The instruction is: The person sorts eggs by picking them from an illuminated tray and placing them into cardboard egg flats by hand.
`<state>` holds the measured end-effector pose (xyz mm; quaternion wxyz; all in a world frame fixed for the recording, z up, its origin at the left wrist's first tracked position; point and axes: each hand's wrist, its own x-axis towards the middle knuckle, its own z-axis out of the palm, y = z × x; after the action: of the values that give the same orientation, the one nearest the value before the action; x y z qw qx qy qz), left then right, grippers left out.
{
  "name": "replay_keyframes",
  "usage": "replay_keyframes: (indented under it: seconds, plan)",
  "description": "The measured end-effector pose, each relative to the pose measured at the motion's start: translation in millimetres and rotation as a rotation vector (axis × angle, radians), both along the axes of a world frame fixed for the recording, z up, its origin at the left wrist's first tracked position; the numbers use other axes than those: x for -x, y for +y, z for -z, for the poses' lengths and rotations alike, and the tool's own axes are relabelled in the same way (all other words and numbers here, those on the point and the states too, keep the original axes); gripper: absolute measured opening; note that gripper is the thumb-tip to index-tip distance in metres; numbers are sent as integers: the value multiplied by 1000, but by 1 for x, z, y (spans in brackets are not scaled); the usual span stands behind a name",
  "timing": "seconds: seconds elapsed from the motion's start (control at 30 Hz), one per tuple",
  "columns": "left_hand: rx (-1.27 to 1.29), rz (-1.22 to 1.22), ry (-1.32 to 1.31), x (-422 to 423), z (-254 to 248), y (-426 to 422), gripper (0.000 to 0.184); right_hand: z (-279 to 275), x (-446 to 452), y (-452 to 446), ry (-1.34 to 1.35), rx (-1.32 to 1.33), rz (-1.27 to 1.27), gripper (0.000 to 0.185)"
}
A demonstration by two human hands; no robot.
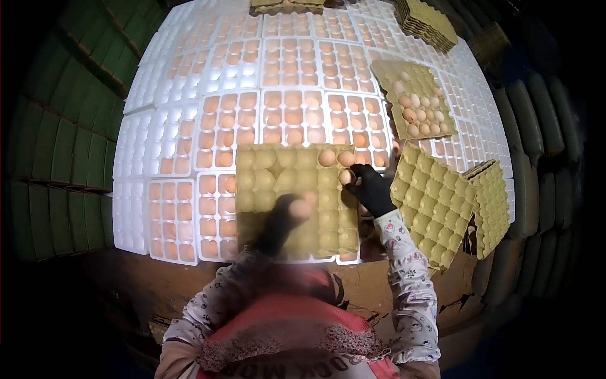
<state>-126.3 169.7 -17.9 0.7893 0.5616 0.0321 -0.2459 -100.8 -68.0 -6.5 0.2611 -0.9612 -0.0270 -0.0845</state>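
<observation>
A yellow pulp egg tray [255,183] lies in front of me on top of the lit white trays. Two eggs [327,157] sit in its far right corner, and most of its other cups hold nothing. My right hand [374,191], in a black glove, is closed on an egg [346,177] at the tray's right edge, just below those two. Over the middle of the tray, my black-gloved left hand [278,226] is smeared by motion. A blurred egg [303,206] is at its fingertips.
White plastic trays of eggs [291,62] cover the glowing surface. Farther right, another pulp tray [435,82] holds several eggs. Stacked pulp trays [435,205] lie right of my hand, with another stack [427,25] at the back. Green stacked crates [63,145] stand left, dark rounded bundles [544,120] right.
</observation>
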Motion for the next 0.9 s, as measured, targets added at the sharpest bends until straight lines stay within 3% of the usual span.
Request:
replay_keyframes:
  seconds: [0.03,0.07,0.1,0.13,0.17,0.27,0.37,0.43,0.47,0.5,0.57,0.63,0.7,0.77,0.8,0.9]
  plan:
    - [80,71,23,-6,6,6,24,5,-3,7,7,333,-35,11]
    - [163,139,46,-14,18,18,24,6,-7,11,129,450,-34,26]
    - [250,202,67,-24,17,21,24,4,-10,8,144,407,-56,27]
    - [-54,334,23,-31,16,17,22,2,-14,5,158,367,-84,28]
    - [-311,319,-256,-30,15,13,24,0,-15,0,175,328,-114,30]
    - [-1006,197,-1040,-23,-3,-4,36,-9,-15,-18,287,-221,2,35]
    - [-1273,473,-920,-25,-12,-17,42,5,-19,-37,279,-1000,161,43]
    - [-1078,422,-1001,-32,-13,-11,44,-2,-26,-33,151,-972,153,53]
    - [-954,407,-1009,-36,-24,-8,44,0,-34,-36,228,-782,120,55]
    - [-831,391,-1014,-41,-30,-8,44,17,-39,-39,102,-486,48,51]
    - [-323,289,-347,-52,-21,-9,41,-20,-45,-12,276,106,49,47]
    - [64,86,99,-64,-41,-19,38,-1,-54,3,222,356,87,44]
    - [224,70,114,-91,-33,-31,36,-8,-60,4,269,330,79,42]
    - [-342,213,-374,-119,-13,-50,29,4,-59,-3,143,297,32,21]
    - [-597,144,-1034,-130,-15,-62,27,8,-58,-6,81,283,12,12]
    - [-1236,548,-1059,-131,-28,-76,27,12,-65,-16,276,141,26,43]
